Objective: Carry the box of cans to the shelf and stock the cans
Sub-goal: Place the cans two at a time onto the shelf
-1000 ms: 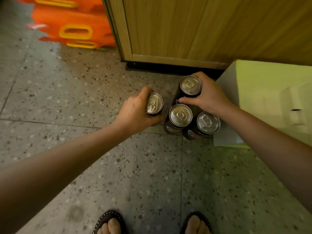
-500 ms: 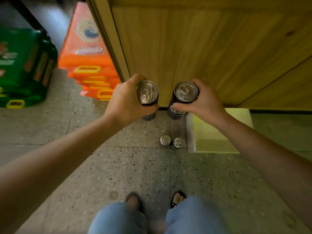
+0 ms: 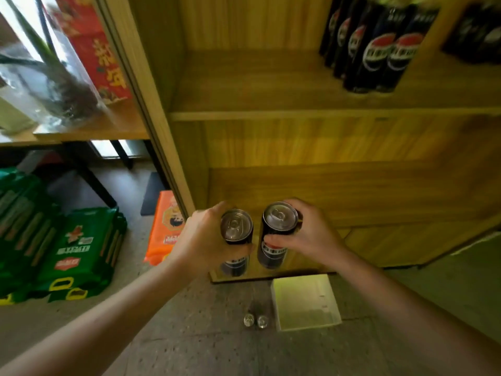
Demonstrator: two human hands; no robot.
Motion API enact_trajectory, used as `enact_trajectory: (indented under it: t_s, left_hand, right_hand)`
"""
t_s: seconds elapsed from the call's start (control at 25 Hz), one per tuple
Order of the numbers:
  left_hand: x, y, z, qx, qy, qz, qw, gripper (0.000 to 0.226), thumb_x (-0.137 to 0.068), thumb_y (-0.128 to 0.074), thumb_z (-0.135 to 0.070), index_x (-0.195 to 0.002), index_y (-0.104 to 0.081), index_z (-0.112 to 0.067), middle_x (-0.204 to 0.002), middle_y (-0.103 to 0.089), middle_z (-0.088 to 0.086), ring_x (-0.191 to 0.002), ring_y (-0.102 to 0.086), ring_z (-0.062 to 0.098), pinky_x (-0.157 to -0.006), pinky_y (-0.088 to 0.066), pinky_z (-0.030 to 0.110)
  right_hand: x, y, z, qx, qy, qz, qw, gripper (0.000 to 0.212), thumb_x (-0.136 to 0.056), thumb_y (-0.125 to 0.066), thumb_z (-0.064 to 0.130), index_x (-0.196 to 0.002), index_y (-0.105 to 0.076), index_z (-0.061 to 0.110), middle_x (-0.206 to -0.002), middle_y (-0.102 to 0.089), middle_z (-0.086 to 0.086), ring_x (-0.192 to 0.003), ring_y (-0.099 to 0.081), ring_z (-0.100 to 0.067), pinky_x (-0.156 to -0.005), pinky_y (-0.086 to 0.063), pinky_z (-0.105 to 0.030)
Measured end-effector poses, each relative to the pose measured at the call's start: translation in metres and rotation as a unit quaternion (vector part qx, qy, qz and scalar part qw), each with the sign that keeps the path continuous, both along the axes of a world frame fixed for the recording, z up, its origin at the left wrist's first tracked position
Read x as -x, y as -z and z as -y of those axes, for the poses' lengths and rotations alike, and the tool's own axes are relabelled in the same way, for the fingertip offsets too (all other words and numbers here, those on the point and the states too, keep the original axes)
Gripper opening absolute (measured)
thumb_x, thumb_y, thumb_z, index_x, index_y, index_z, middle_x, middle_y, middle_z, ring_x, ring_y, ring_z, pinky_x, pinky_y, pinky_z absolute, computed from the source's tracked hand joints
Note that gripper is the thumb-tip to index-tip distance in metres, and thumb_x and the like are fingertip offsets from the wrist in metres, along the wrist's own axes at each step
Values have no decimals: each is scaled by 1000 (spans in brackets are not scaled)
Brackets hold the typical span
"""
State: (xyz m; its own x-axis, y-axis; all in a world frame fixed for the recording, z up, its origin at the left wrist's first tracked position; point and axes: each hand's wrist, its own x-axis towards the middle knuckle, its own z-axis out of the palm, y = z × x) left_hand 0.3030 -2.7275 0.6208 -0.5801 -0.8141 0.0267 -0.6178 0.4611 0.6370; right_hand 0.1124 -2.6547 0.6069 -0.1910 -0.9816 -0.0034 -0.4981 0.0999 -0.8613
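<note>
My left hand grips a tall black can upright, and my right hand grips a second black can beside it. Both cans are held in front of the lower wooden shelf board. Two more black cans stand on the floor far below, next to an open pale box. On the shelf above, a row of black cola cans stands at the right.
The wooden shelf unit's side post runs down on the left. Green packs and an orange pack lie on the floor to the left. A table with a bagged plant and a red box is at upper left.
I have stood up from the floor, lifting one can in each hand up to the shelves. The two other cans and the box stayed on the floor.
</note>
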Motion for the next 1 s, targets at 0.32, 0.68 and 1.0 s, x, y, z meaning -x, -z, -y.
enact_trajectory:
  t_s: [0.32,0.68,1.0]
  left_hand:
    - [23,-162,30,63,62,-64,994,43,-54,-79,-48,-89,-65,-28,-84,-70,-14,-78,-65,-2,-64,-51,14]
    - [90,-215,115,21,51,-73,996,59,-57,-85,-25,-109,-59,-12,-106,-68,-3,-97,-63,13,-90,-53,36]
    - [158,-213,188,-27,-36,-75,996,58,-55,-86,-20,-103,-55,-12,-108,-65,7,-100,-61,20,-83,-52,31]
  right_hand:
    - [13,-166,23,83,9,-81,993,51,-58,-82,27,-103,-60,19,-100,-67,5,-92,-62,-8,-81,-52,-27]
    - [65,-222,108,121,30,-77,989,44,-60,-81,27,-97,-60,20,-95,-66,5,-93,-62,-13,-83,-52,-30]
    - [135,-214,191,100,-11,-61,993,52,-61,-81,28,-107,-61,14,-107,-68,-3,-98,-63,-15,-87,-52,-36]
